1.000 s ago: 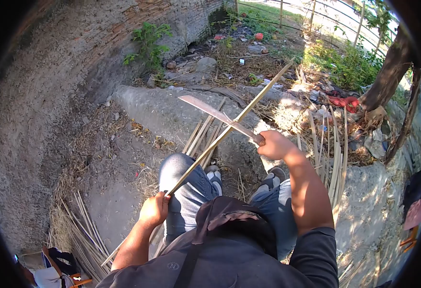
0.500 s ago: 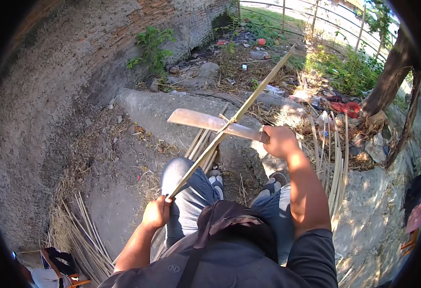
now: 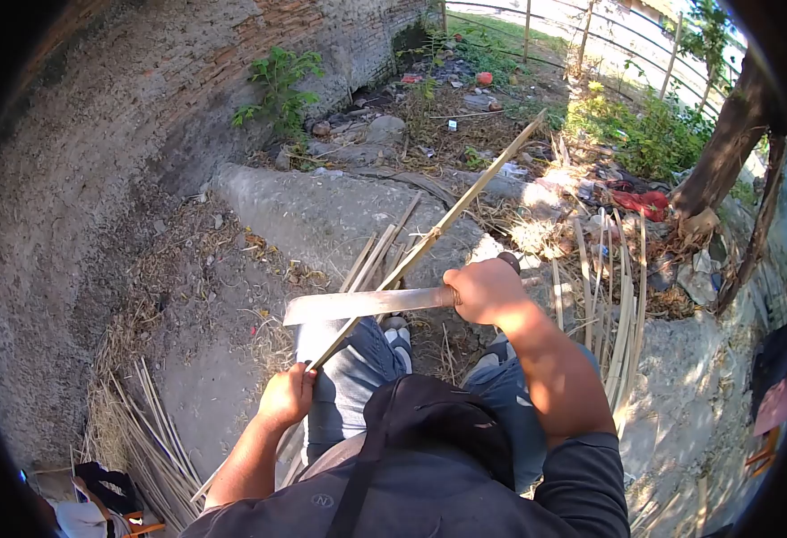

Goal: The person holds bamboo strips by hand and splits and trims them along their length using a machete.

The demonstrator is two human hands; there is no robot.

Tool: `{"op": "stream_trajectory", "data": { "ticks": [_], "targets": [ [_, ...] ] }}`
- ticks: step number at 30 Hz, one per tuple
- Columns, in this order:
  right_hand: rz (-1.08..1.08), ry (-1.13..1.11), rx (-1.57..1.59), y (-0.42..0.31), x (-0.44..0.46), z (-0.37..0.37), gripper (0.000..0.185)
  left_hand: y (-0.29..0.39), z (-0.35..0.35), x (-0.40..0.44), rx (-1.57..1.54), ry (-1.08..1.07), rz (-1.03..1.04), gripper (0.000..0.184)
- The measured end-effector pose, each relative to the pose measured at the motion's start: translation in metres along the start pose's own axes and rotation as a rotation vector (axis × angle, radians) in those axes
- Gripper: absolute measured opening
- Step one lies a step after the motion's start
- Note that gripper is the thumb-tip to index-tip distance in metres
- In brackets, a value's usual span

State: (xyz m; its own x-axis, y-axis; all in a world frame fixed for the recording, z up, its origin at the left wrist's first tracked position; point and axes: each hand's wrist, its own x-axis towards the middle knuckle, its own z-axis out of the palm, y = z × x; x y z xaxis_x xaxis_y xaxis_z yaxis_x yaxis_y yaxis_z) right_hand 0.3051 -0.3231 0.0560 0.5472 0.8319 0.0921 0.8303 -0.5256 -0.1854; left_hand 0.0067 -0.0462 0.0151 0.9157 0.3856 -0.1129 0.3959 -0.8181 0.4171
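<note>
My left hand (image 3: 288,395) is closed on the near end of a long, thin strip (image 3: 465,201), which looks like bamboo and slants up and away to the right. A machete (image 3: 371,305) is in my right hand (image 3: 488,291), its fingers wrapped round the handle. The wide blade points left and lies across the strip, a short way beyond my left hand and above my knee. A small raised joint shows on the strip farther up, beyond the blade.
Cut strips (image 3: 627,323) lean at the right, and more strips (image 3: 156,439) lie at the lower left. A rough wall (image 3: 80,206) rises at the left. Beyond the concrete slab (image 3: 295,202) are litter, plants and a tree trunk (image 3: 725,148).
The machete has moved down the strip toward my left hand, with its blade now nearly level. My left hand stays in about the same place on the strip's near end.
</note>
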Motion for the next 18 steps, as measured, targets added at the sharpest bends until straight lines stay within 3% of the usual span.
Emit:
{"op": "stream_trajectory", "data": {
  "ticks": [3, 4, 5, 7, 12, 18],
  "targets": [
    [0.043, 0.095, -0.023, 0.034, 0.004, 0.001, 0.011, -0.003, 0.002, -0.002, 0.001, 0.016, 0.023, 0.025],
    [0.170, 0.195, 0.049, 0.048, 0.005, -0.001, 0.012, -0.004, 0.004, -0.002, 0.008, 0.031, 0.040, 0.025],
    [0.342, 0.128, 0.142, 0.057, 0.010, -0.006, 0.016, -0.004, 0.006, 0.000, 0.011, 0.050, 0.060, 0.024],
    [0.416, 0.150, 0.114, 0.051, 0.010, 0.004, 0.016, -0.001, 0.004, 0.003, 0.027, 0.024, 0.020, 0.024],
    [0.345, 0.146, 0.197, 0.056, -0.001, 0.009, 0.016, -0.006, -0.014, 0.003, -0.063, -0.044, 0.017, 0.024],
    [0.335, 0.108, 0.102, 0.055, 0.005, 0.006, 0.019, -0.007, -0.033, 0.018, 0.068, -0.035, -0.030, 0.034]
  ]
}}
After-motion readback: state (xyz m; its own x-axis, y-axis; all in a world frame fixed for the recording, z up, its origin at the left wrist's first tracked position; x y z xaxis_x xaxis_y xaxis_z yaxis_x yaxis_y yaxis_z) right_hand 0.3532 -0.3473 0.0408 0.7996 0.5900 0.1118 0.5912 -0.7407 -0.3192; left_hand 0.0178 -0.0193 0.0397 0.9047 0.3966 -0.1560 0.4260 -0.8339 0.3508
